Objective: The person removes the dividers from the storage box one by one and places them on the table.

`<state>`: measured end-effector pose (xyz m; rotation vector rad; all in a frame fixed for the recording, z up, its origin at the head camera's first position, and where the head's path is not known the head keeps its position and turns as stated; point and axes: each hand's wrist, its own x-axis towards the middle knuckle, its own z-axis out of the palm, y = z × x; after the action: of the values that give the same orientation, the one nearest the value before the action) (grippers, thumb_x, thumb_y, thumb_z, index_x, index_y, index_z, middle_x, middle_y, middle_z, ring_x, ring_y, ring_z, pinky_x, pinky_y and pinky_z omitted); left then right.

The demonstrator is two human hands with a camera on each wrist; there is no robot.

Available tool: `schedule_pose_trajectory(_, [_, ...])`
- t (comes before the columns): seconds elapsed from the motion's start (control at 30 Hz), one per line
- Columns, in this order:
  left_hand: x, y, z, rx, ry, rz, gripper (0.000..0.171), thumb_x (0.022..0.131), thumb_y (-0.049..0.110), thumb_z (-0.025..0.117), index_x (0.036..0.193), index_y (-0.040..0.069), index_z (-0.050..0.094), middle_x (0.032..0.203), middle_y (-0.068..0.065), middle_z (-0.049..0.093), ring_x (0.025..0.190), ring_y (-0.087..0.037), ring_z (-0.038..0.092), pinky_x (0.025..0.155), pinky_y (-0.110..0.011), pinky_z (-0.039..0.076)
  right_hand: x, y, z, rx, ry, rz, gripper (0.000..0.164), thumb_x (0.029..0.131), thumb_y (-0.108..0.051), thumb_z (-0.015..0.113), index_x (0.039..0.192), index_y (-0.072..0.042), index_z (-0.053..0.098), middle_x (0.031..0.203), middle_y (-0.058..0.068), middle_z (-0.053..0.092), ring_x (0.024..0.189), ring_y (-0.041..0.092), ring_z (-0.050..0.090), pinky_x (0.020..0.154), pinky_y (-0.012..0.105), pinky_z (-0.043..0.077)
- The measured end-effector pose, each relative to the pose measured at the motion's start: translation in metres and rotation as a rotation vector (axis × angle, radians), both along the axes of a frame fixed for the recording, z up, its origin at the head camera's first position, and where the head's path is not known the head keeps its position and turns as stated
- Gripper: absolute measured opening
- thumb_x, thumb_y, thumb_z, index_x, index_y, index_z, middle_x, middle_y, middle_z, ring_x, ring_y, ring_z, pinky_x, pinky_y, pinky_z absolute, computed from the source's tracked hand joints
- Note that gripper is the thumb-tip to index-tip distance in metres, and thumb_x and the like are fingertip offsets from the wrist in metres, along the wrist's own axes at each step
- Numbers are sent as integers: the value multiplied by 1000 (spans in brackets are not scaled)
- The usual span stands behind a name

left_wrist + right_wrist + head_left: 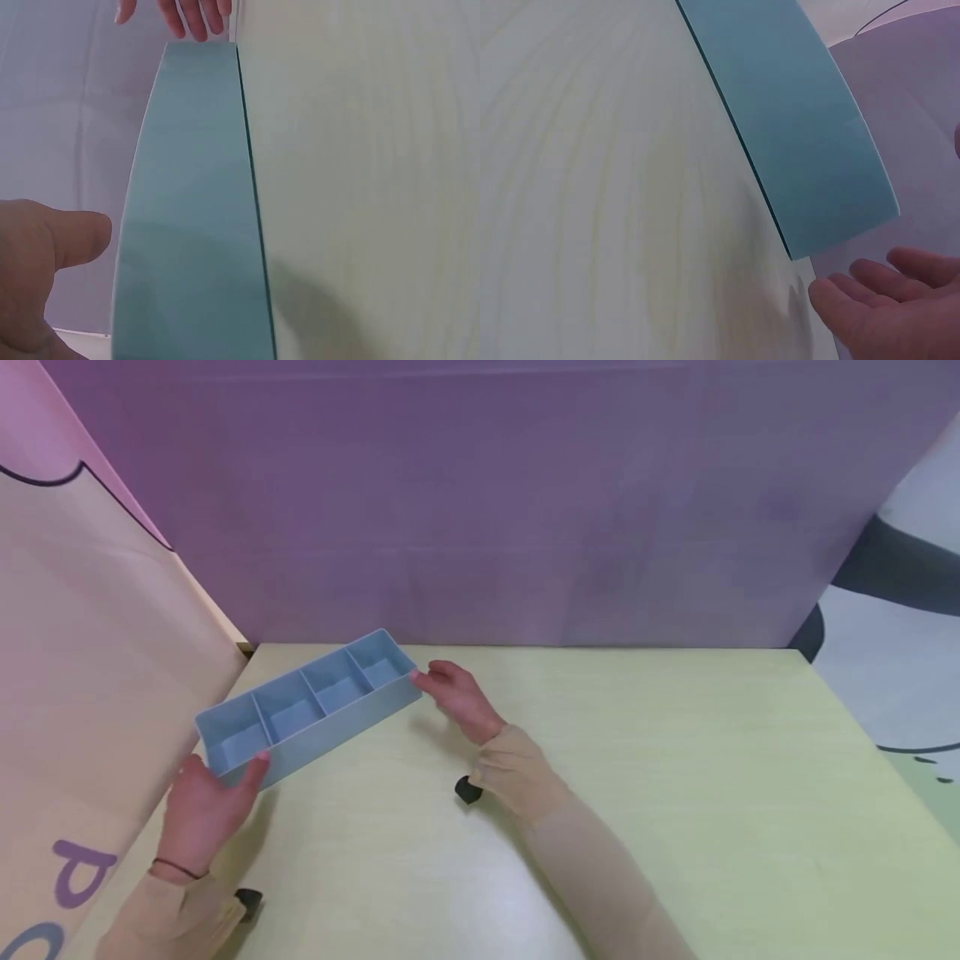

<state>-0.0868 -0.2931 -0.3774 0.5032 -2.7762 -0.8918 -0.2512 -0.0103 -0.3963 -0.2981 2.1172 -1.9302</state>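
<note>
Flanking blue tray (345, 725): left hand (204, 810), right hand (463, 700); contact unclear.

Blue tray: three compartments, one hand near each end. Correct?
Not three: the head view shows the blue tray has four compartments. The rest stands: left hand near one end, right hand near the other.
</note>
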Motion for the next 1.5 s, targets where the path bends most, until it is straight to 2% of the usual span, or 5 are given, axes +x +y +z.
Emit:
schedule_pose_trajectory(0.27, [-2,-4,-4,50,-69,52,80,86,55,44,117,-19,34,107,-38,46,89,-43,48,72,-55,42,-1,-6,-3,-42,3,13,68,80,-45,62,130,-4,41,122,6,52,102,12,49,92,41,41])
schedule_pose_trajectory(0.47, [-2,-5,-4,120,-61,69,77,87,53,45,120,-16,35,110,-36,47,88,-38,48,65,-46,43,-3,-8,-5,-58,32,21,56,86,-38,57,128,-4,43,121,9,53,102,14,49,92,41,42])
schedule_pose_trajectory(0.7, [-2,-1,-3,168,-12,94,71,88,45,48,124,-14,33,116,-36,45,96,-40,45,78,-52,41,-7,-12,-7,-29,100,-6,46,88,-31,56,123,-2,48,115,11,56,97,17,51,86,39,44])
schedule_pose_trajectory(1.07, [-4,1,-5,256,84,109,58,87,33,53,122,-11,39,114,-33,49,94,-35,52,56,-15,40,-11,-16,-12,-11,123,-63,39,86,-33,59,110,-3,50,104,11,58,91,15,53,82,35,45])
schedule_pose_trajectory(1.5, [-5,1,-7,136,156,87,49,88,28,49,119,-11,45,110,-33,53,89,-35,54,65,-33,44,-12,-18,-16,43,235,-154,27,86,-21,58,107,-5,58,102,8,59,91,15,50,79,33,47])
